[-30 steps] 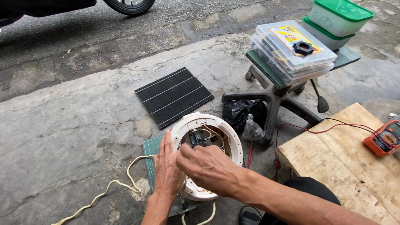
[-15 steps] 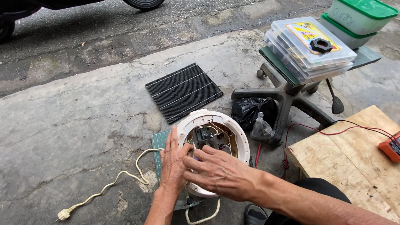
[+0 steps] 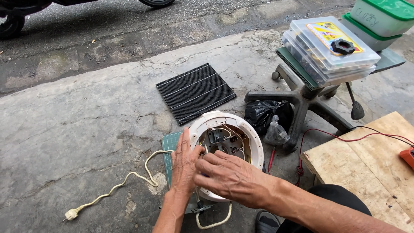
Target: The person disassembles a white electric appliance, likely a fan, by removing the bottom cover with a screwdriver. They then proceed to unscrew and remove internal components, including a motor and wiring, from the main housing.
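Both hands have crept along the cooker (image 3: 226,146) rim since a second ago. Left hand (image 3: 186,166) lies flat, fingers spread, steadying it on the mat (image 3: 169,149) — right hand (image 3: 230,177) curls loosely at the opened base; what it pinches, I cannot tell.

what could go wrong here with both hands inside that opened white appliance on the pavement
1. The left hand and right hand work among thin loose wires in the round white appliance; a snag might pull one off.
2. Its cream power cord loops across the concrete to the unplugged plug; a foot could catch it and tug the unit.
3. Small parts may roll off the green cutting mat onto the rough ground.
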